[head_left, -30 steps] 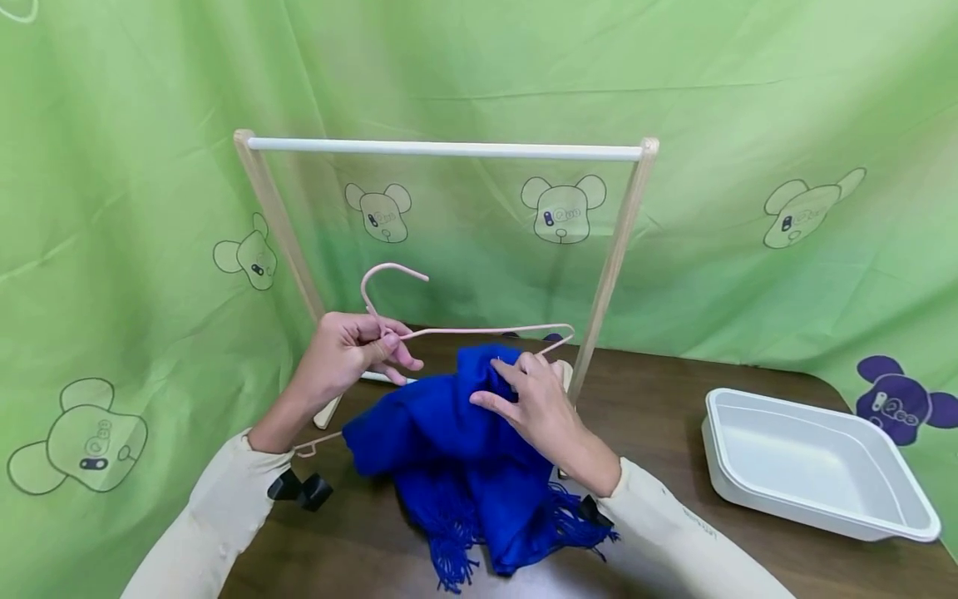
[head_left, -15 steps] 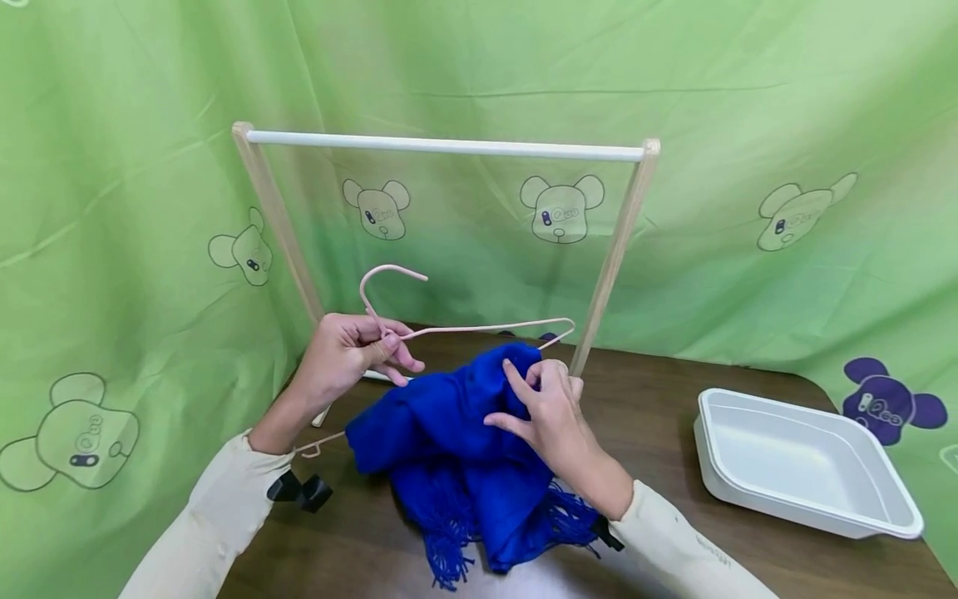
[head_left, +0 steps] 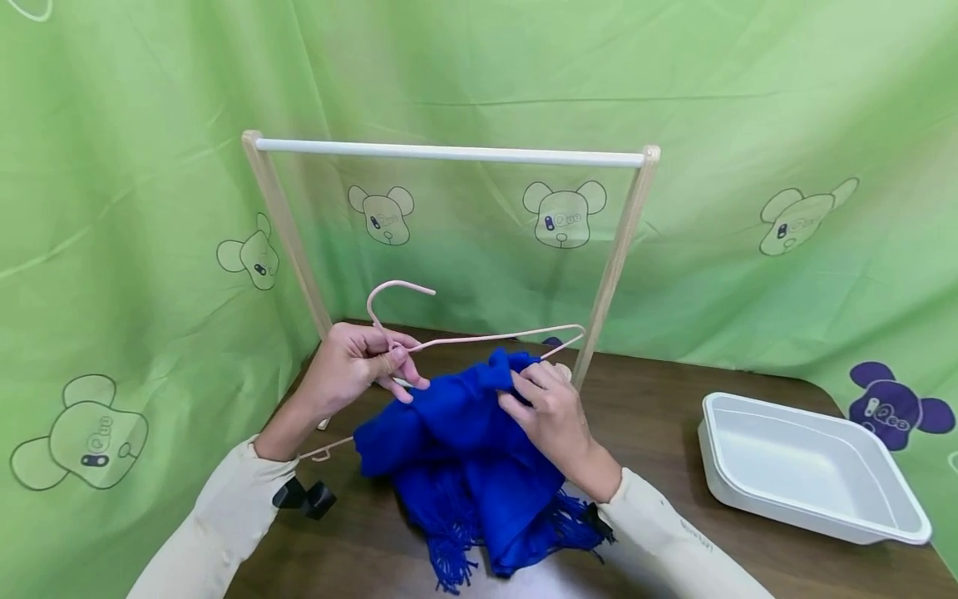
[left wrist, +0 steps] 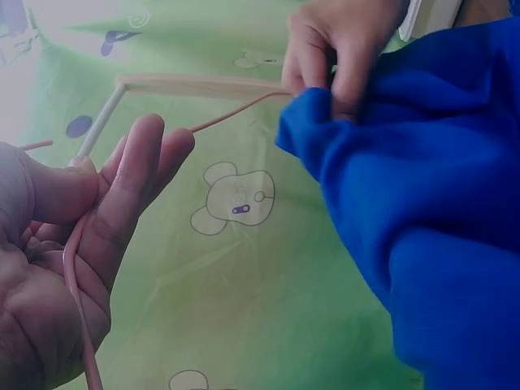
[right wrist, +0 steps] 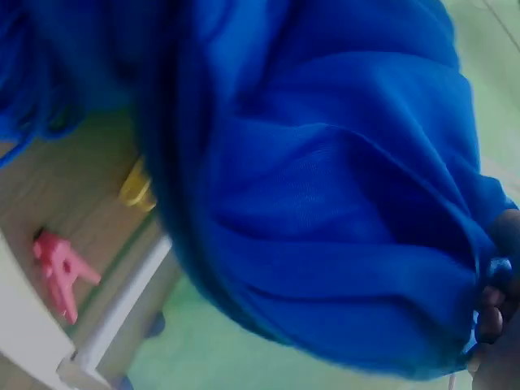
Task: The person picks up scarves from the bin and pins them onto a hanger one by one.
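Note:
My left hand (head_left: 362, 366) pinches a pale pink wire hanger (head_left: 479, 338) just below its hook, thumb against the fingers. A blue fringed scarf (head_left: 464, 441) hangs draped over the hanger's lower bar, its tasselled ends close over the table. At the scarf's upper right edge, my right hand (head_left: 557, 412) pinches a fold of the cloth near the hanger's right corner. The left wrist view shows that fold (left wrist: 313, 122) bunched up by the right fingers. In the right wrist view the scarf (right wrist: 341, 219) fills the middle and the hand is only partly visible.
A rack with a white top rail (head_left: 449, 153) and wooden legs stands behind the hands. To the right, a white plastic tub (head_left: 816, 532) rests on the brown table (head_left: 651, 499). A pink clothespin (right wrist: 61, 268) and something yellow (right wrist: 136, 187) lie beneath the scarf. Green printed curtains surround the table.
My right fingers, first spread over the scarf, shifted right and now pinch its upper edge, raising a fold. The scarf spread toward the hanger's right corner. My left hand keeps its hold.

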The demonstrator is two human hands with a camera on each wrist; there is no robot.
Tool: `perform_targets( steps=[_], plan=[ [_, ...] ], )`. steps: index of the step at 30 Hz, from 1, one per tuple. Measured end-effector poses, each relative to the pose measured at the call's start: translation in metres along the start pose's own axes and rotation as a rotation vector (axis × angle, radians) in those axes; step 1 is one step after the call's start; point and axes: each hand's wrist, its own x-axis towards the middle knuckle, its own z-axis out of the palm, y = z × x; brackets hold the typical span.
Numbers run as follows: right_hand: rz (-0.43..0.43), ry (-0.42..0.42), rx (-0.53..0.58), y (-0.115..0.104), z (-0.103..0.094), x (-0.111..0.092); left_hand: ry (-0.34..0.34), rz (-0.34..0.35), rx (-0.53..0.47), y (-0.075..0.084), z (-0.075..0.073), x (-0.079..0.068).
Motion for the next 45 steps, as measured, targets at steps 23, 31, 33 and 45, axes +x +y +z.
perform_targets(
  steps=[23,31,33,45],
  plan=[
    [0.041,-0.161,-0.205,0.003,-0.006,0.007,-0.005,-0.019,0.059,0.003,0.014,-0.004],
    [0.051,-0.263,-0.103,0.002,-0.025,0.005,0.103,0.017,0.209,0.011,0.010,0.003],
    [0.021,-0.223,-0.092,0.001,-0.032,0.004,0.117,0.030,0.216,0.014,0.010,0.005],
    [-0.013,-0.100,-0.203,-0.001,-0.036,-0.007,0.090,0.045,0.184,0.018,0.012,0.011]
  ],
)
